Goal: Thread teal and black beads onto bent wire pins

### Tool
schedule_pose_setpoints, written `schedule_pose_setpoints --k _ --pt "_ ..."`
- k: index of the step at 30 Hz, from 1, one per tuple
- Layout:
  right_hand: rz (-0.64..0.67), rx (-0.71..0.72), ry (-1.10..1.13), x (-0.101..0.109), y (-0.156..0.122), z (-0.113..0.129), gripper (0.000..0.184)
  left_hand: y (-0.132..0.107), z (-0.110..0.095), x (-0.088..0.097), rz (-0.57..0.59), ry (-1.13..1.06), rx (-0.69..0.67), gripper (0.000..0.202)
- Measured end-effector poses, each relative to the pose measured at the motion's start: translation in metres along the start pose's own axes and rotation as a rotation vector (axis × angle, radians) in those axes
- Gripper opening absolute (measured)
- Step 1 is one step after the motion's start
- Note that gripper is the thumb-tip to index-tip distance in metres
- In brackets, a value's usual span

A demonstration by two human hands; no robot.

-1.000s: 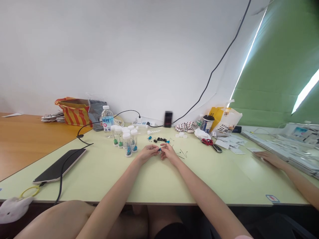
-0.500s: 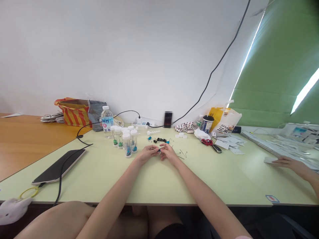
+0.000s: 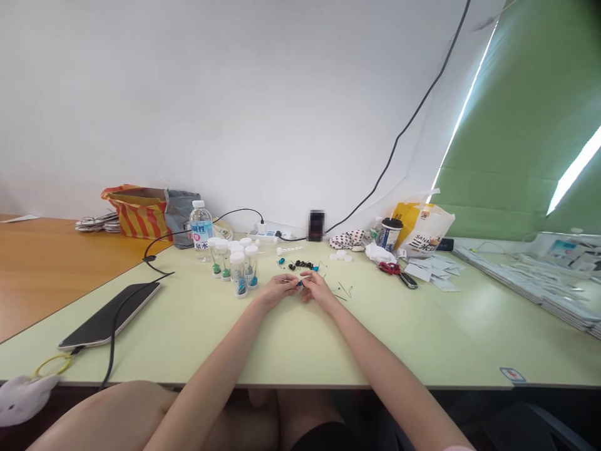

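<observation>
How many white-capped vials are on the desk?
6 vials, grouped left of the left hand: four in front, two behind them. Another could be hidden.

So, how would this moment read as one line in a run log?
left hand: holding small blue component | right hand: holding same component | nearby: capped clear vials, loose black components
</observation>
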State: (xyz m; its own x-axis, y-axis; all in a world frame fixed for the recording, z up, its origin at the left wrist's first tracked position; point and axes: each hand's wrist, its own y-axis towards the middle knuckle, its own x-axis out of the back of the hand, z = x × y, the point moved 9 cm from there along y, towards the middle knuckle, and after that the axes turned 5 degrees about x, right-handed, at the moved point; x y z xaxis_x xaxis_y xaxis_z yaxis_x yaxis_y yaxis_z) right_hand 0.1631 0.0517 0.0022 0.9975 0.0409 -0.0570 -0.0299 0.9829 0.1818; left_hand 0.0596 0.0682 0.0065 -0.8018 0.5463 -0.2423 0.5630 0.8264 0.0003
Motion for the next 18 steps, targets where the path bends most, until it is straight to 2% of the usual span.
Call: schedule_pose_setpoints --k 7,10,14,18 --pt "0.032 -0.028 -0.024 -0.001 0.004 -0.008 0.02 -0.001 -0.002 -0.007 0.056 0.033 -0.003 0.026" --pt "0.031 -0.033 -0.025 -0.001 0.005 -0.012 0.023 -0.001 -0.002 -0.007 0.058 0.023 -0.002 0.025" --pt "-0.017 -0.002 -0.003 0.002 0.003 -0.004 0.026 -0.001 0.0 -0.001 -0.005 -0.013 0.004 0.026" --pt "0.007 0.018 0.02 -0.001 -0.003 0.006 0.029 -0.001 0.0 -0.002 0.011 -0.014 0.012 0.024"
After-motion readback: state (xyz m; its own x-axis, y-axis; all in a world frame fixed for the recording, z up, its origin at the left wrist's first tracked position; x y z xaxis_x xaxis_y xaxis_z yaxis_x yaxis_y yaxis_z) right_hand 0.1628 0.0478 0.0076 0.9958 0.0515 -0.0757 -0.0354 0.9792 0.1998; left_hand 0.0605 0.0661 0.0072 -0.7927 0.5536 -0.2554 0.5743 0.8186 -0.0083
